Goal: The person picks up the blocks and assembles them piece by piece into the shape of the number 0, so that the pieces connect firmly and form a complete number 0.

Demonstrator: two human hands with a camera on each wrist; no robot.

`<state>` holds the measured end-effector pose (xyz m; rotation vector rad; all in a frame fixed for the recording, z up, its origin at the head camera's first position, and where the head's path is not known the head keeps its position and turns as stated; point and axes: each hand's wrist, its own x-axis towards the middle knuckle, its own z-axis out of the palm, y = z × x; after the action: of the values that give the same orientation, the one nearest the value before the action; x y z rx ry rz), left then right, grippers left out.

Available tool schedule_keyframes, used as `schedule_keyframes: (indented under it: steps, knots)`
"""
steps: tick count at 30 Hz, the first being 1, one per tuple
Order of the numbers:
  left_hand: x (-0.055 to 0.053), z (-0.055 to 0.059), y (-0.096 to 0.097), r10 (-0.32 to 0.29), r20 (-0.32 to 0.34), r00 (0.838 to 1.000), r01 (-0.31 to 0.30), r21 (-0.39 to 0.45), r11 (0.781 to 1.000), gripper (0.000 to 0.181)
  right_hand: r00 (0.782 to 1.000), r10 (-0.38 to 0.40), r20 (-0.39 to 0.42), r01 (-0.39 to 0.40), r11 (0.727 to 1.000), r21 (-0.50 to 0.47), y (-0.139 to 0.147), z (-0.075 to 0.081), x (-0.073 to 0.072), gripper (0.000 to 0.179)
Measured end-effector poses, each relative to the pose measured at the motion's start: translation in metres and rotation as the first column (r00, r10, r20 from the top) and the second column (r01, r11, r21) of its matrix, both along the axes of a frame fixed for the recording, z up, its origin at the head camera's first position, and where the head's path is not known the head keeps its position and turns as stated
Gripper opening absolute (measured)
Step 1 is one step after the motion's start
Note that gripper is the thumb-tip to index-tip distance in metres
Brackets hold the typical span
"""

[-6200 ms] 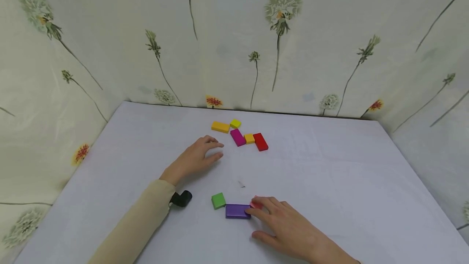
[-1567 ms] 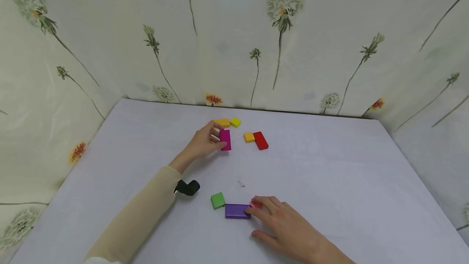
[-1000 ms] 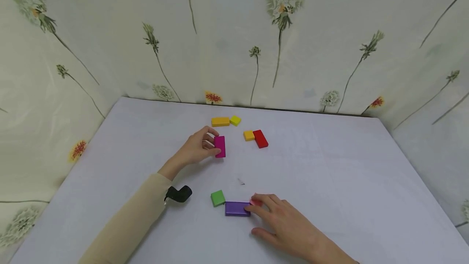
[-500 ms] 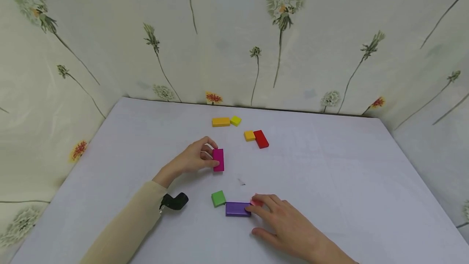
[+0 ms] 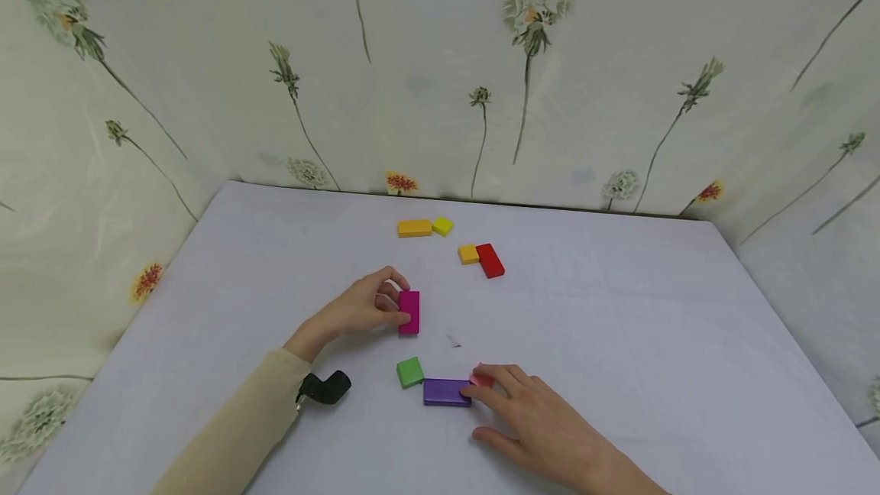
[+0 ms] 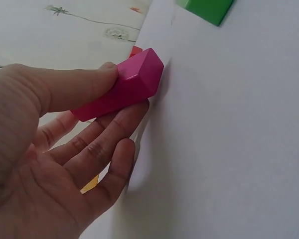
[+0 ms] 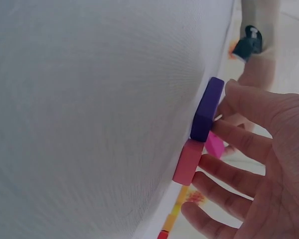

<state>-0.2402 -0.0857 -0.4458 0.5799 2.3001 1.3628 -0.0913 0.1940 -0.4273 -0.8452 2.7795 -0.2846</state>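
Observation:
My left hand (image 5: 360,305) pinches a magenta rectangular block (image 5: 409,313) between thumb and fingers, just above the table. In the left wrist view the thumb lies on top of the magenta block (image 6: 134,77) and the fingers are beneath it. My right hand (image 5: 532,418) has its fingers loosely extended, with fingertips touching a purple rectangular block (image 5: 443,393) and a small pink block (image 5: 480,380). The right wrist view shows the purple block (image 7: 208,107) end to end with the pink block (image 7: 188,162). A green square block (image 5: 410,373) touches the purple block's left corner.
Farther back lie an orange block (image 5: 415,229) beside a yellow one (image 5: 443,226), and a small amber block (image 5: 468,254) against a red one (image 5: 490,260). A small mark (image 5: 453,341) shows on the white table (image 5: 619,342). Flower-printed cloth (image 5: 426,82) rises behind.
My left hand has taken the magenta block from beside the amber one and brought it left, then toward me, near the green block. My right hand stays in place.

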Motion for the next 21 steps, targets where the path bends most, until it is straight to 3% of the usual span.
schedule_keyframes:
  steps: [14, 21]
  knots:
    - [0.0068, -0.0053, 0.0001, -0.017, -0.112, 0.994, 0.012, -0.037, 0.999, 0.038, 1.0, 0.006, 0.005, -0.006, 1.0, 0.002, 0.0004, -0.0002, 0.0005, 0.053]
    - [0.009, -0.0094, -0.0018, -0.011, -0.181, 0.983, 0.0, -0.061, 0.998, 0.04, 0.998, 0.025, -0.053, -0.026, 1.0, -0.014, 0.0011, -0.0025, 0.0022, 0.051]
